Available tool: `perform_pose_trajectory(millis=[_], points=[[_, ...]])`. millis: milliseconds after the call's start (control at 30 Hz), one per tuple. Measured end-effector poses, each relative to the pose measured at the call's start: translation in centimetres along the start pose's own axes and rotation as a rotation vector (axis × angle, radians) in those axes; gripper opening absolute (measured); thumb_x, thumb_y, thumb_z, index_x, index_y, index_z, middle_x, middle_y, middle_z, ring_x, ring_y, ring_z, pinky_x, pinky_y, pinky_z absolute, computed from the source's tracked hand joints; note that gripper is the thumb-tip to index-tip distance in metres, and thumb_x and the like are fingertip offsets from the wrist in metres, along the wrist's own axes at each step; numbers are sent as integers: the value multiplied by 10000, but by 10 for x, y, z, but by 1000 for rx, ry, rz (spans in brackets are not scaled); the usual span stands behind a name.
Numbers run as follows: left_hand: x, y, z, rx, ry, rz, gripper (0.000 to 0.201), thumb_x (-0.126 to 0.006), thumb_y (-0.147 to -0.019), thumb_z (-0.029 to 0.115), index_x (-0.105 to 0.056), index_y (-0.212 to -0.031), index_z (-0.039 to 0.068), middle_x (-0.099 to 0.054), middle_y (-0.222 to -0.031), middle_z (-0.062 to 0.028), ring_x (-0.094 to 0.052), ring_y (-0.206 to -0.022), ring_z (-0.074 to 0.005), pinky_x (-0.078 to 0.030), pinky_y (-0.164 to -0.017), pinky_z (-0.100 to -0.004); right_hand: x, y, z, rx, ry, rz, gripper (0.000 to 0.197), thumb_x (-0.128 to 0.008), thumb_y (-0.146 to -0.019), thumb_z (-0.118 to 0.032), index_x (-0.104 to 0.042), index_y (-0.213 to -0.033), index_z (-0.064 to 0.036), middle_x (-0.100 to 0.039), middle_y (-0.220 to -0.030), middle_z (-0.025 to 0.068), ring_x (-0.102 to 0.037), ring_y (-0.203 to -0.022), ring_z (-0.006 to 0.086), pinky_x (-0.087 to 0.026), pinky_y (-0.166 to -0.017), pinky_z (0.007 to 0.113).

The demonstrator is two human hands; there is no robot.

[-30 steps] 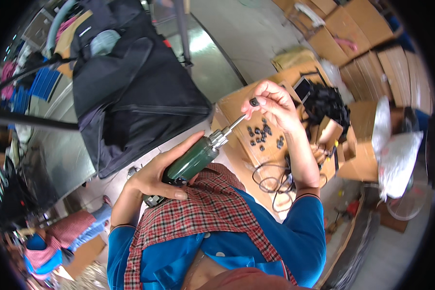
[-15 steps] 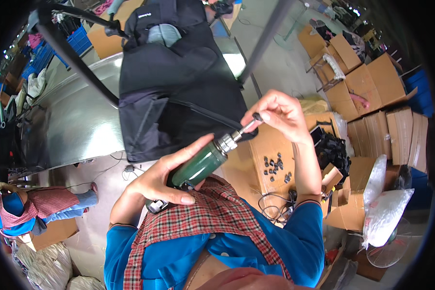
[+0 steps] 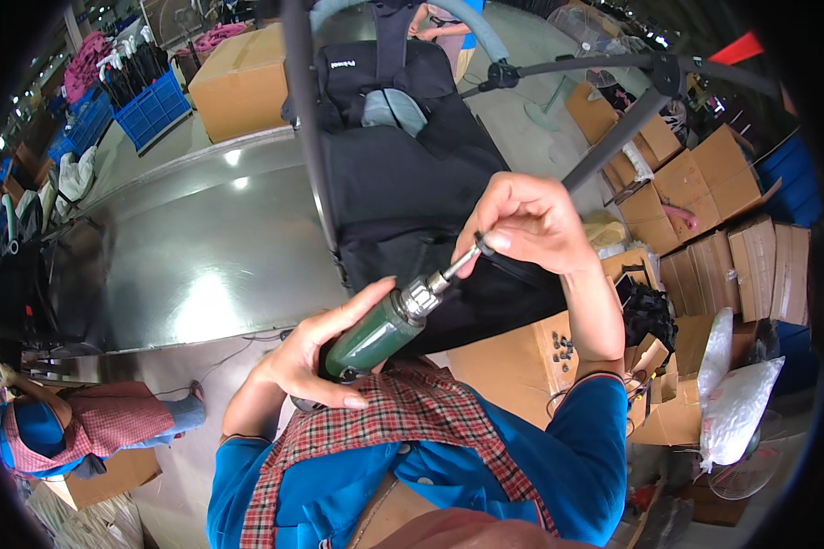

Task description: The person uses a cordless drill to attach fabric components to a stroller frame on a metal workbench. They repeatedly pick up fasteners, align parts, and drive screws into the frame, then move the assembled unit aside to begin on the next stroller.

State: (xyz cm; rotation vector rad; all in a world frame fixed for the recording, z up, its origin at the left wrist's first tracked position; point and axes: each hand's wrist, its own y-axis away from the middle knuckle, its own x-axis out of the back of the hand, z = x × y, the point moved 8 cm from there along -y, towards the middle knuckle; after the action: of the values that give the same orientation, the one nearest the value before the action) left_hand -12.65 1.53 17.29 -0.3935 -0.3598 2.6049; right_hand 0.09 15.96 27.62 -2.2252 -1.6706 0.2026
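My left hand (image 3: 313,362) is wrapped round the green body of a power screwdriver (image 3: 375,337), its silver collar and bit tilted up to the right. At the tip of the bit, my right hand (image 3: 533,224) pinches a small black part (image 3: 483,243) between thumb and finger; the part touches the bit. Beyond both hands lies a stroller (image 3: 403,169), with a black fabric seat and grey frame tubes, resting on a shiny metal table (image 3: 238,229). Several small black parts (image 3: 562,351) lie on a cardboard box (image 3: 513,361) beneath my right forearm.
Open cardboard boxes (image 3: 696,174) and stacked flat cartons (image 3: 742,270) stand on the right, near a filled clear plastic bag (image 3: 746,393). Blue crates (image 3: 152,108) and a large carton (image 3: 240,82) are at the far left. Another person (image 3: 82,421) is at the lower left.
The stroller has shifted right in the view, and its frame tubes now stand differently. Both hands keep their holds, with the bit still against the small part.
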Motion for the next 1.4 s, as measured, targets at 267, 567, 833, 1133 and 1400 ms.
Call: perform_pose_trajectory(millis=[267, 567, 833, 1133, 1400], points=[[48, 25, 9, -62, 147, 41, 1207, -867, -652, 161, -103, -1573, 0, -618, -1085, -136, -627, -897, -191, -501, -793, -317, 64, -47, 52, -125, 225, 275, 598, -582, -958, -503, -543, -1199, 42, -691, -1066, 205, -694, -973, 328, -544, -856, 414], [68, 53, 16, -301, 397, 70, 1228, -822, -650, 62, -34, -1591, 104, -604, -955, -239, -611, -576, -189, -489, -525, -296, 234, 69, 149, -645, 1088, 935, 423, -817, -762, -222, -660, -1023, 72, -715, -984, 180, -674, -961, 226, -509, -851, 359], [87, 54, 30, -529, 418, 125, 1278, -818, -597, 96, -10, -1587, 117, -507, -1247, -348, -604, -552, -238, -482, -470, -312, 40, -151, -69, 573, 1038, 796, 129, -650, -928, -32, -686, -1034, 32, -637, -793, -19, -555, -742, 45, -458, -673, 210], [88, 53, 22, -446, 373, 242, 1221, -786, -670, 105, 19, -1587, 126, -596, -925, -254, -639, -566, -229, -530, -520, -326, 6, -200, -57, 484, 645, -6, 263, -723, -800, 39, -621, -1040, 6, -676, -996, 116, -651, -968, 190, -503, -929, 353], [97, 24, 58, -303, 180, 386, 1181, -807, -675, 170, -65, -1590, 93, -611, -912, -163, -617, -639, -158, -510, -589, -279, 1, -200, -61, 493, 873, 362, 221, -779, -799, -29, -658, -980, 7, -693, -770, 41, -668, -775, 120, -523, -726, 281]])
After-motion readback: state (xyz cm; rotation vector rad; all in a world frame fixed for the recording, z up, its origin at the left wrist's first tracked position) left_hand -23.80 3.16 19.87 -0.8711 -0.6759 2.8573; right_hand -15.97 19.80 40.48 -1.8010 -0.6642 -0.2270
